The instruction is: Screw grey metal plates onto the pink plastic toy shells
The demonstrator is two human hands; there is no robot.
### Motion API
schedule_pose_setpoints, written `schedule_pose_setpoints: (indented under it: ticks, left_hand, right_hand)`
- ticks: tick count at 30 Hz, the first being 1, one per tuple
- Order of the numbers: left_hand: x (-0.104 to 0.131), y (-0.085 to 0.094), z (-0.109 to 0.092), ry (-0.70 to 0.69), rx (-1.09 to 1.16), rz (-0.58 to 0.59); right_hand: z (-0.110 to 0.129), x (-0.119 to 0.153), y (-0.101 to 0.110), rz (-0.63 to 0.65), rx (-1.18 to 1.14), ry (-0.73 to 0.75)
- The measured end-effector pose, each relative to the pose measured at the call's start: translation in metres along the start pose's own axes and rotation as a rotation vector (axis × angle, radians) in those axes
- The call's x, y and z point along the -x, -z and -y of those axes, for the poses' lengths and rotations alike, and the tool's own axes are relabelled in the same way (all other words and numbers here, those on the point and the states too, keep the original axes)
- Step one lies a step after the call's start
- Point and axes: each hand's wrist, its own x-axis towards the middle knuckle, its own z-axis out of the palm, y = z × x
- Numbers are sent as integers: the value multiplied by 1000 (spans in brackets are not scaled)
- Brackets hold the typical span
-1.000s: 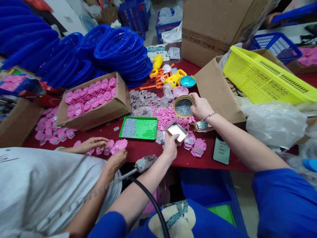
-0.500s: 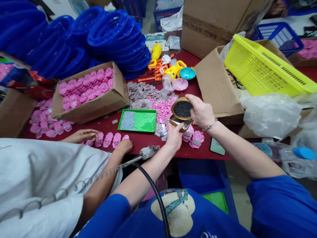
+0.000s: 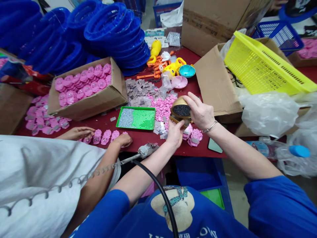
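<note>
My right hand (image 3: 202, 114) is closed on a round gold tin (image 3: 175, 103) with small black pieces (image 3: 181, 110) inside it. The tin is tilted, its opening facing towards me. Just below, my left hand (image 3: 175, 133) grips a second gold container (image 3: 180, 123); its inside is mostly hidden by the tin and my fingers. The two containers are close together, and I cannot tell whether they touch. Beneath and beside them lie pink flower-like pieces (image 3: 195, 137) with grey squares on them, and a heap of small pink parts (image 3: 163, 105).
A green tray (image 3: 143, 119) with tiny silvery pieces lies left of my hands. A co-worker's hands (image 3: 123, 140) are by a row of pink pieces. A screwdriver-like tool (image 3: 148, 150) hangs near my left forearm. Cardboard boxes (image 3: 213, 86) and a yellow basket (image 3: 262, 66) stand right.
The gold tin in my right hand has tipped further over towards me, and its opening looks narrower. My left hand keeps its grip below. The whole view has shifted slightly.
</note>
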Motion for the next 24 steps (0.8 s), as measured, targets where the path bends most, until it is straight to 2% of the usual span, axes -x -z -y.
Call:
schedule_pose_setpoints:
  ticks: [15, 24]
  left_hand:
    - [1, 1, -3, 13, 6, -26]
    - [4, 6, -1, 18, 7, -39]
  right_hand:
    - [2, 8, -10, 20, -60, 3]
    - [3, 14, -13, -16, -41, 8]
